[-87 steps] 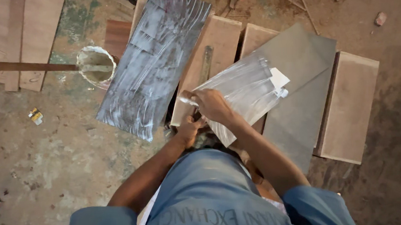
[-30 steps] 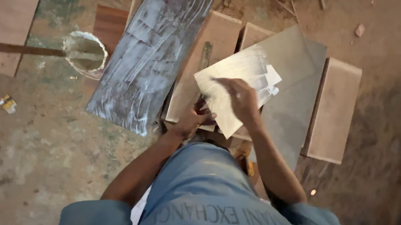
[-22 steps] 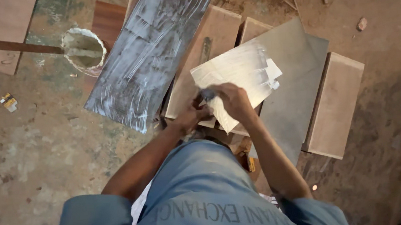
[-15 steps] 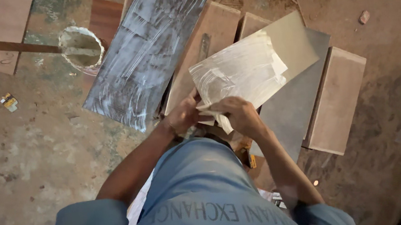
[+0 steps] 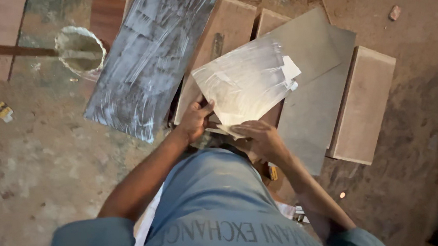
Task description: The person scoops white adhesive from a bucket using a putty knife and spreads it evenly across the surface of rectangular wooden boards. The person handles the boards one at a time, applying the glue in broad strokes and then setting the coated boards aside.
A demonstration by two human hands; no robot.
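A small grey sheet (image 5: 242, 83) smeared with white glue lies tilted over wooden boards in front of me. My left hand (image 5: 195, 120) grips its near left edge. My right hand (image 5: 261, 138) sits at the sheet's near corner, fingers closed on a small pale spreader (image 5: 228, 132) that is mostly hidden under them. A white paper scrap (image 5: 291, 69) sticks out at the sheet's far right edge.
A long dark sheet (image 5: 147, 56) streaked with glue lies to the left. Beyond it stands a white bucket (image 5: 80, 50) with a wooden stick across it. Wooden boards (image 5: 364, 105) and a plain grey sheet (image 5: 313, 80) lie to the right on the dusty floor.
My right hand has dragged the spreader from the sheet's far part down to its near corner. My left hand has kept hold of the edge. The view has shifted slightly.
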